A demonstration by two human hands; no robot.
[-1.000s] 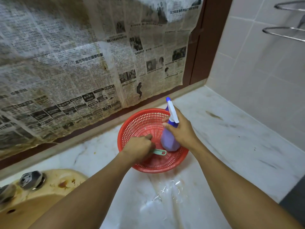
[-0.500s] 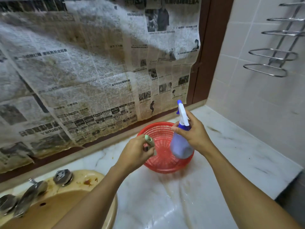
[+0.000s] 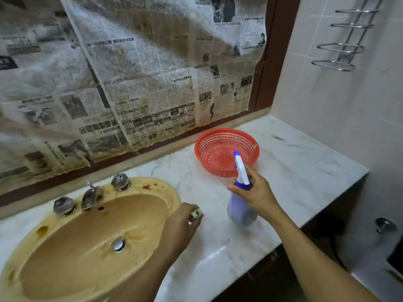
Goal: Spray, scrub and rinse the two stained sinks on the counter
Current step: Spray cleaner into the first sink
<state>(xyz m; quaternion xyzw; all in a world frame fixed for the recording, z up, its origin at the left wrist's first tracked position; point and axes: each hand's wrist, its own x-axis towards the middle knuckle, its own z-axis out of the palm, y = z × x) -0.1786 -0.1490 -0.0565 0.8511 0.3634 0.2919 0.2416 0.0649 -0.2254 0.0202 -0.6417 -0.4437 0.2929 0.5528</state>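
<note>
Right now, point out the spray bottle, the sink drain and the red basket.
spray bottle (image 3: 239,212): head view, on its purple body.
sink drain (image 3: 118,245): head view, on the metal plug.
red basket (image 3: 224,139): head view, on its far inner wall.

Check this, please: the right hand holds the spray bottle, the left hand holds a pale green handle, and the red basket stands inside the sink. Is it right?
Not quite. The head view shows the red basket on the counter, right of the sink, not inside it. The right hand holds the spray bottle, the left hand the pale green handle.
</note>
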